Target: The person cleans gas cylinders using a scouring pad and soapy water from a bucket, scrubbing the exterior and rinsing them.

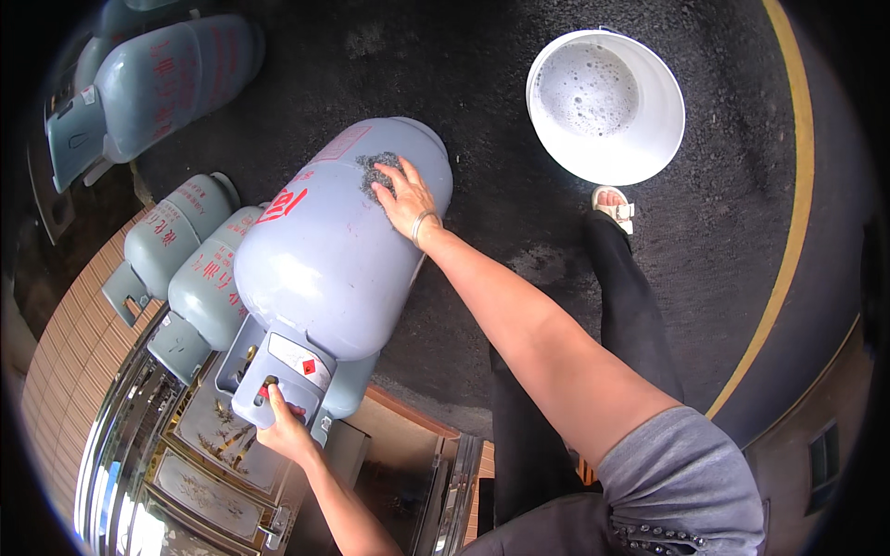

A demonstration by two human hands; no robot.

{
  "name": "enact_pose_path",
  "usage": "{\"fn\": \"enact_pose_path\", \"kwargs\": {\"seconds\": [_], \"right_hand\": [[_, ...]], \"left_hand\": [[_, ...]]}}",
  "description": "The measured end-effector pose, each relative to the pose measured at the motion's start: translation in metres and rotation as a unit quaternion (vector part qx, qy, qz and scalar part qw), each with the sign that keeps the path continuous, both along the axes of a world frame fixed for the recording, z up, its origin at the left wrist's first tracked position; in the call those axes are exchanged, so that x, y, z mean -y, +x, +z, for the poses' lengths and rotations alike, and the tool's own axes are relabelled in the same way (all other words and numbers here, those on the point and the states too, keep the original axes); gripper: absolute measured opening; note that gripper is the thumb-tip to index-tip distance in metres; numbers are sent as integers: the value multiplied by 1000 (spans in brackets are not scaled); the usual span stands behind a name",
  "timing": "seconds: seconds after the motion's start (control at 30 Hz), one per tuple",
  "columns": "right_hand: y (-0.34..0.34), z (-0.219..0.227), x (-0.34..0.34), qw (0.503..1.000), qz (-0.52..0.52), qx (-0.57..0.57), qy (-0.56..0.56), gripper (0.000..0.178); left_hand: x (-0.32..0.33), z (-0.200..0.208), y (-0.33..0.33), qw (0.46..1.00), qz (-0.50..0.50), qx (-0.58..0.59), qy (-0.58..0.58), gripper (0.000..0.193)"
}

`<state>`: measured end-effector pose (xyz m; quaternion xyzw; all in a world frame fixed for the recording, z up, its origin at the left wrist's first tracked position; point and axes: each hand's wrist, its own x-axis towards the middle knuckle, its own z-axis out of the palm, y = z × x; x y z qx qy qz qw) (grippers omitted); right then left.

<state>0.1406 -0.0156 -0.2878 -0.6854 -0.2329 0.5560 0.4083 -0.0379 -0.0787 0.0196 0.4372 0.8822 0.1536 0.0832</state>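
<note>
A grey gas cylinder (324, 250) with red markings lies tilted in front of me, its collar (295, 369) toward the lower left. My left hand (286, 428) grips that collar through its opening, the thumb over the edge. On the cylinder's upper side my right hand (408, 199) presses a grey steel wool scrubber (378, 176), fingers spread over it. Parts of the scrubber are hidden under the palm. A silver bracelet (423, 222) circles the right wrist.
A white bucket (663, 120) of foamy water stands at the upper right, near my sandalled foot (614, 206). Other gas cylinders (176, 83) crowd the left side. Behind them are a tiled wall (74, 352) and a shiny metal door (213, 426). A yellow line (788, 232) curves along the dark ground.
</note>
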Motion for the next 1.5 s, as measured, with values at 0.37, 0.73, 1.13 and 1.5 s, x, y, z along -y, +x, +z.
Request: {"fn": "enact_pose_path", "kwargs": {"seconds": [0.37,0.73,1.13,1.5], "right_hand": [[-29,-22,30,992,64,84,74,37],[-80,44,54,952,164,46,255,40],[-113,84,20,923,236,-16,303,36],[-119,57,7,932,248,17,262,33]], "left_hand": [[66,-5,-67,993,111,43,10,23],[93,-13,-97,990,140,9,26,24],[131,-23,-138,981,184,36,49,26],[165,-32,-170,980,193,6,55,23]]}}
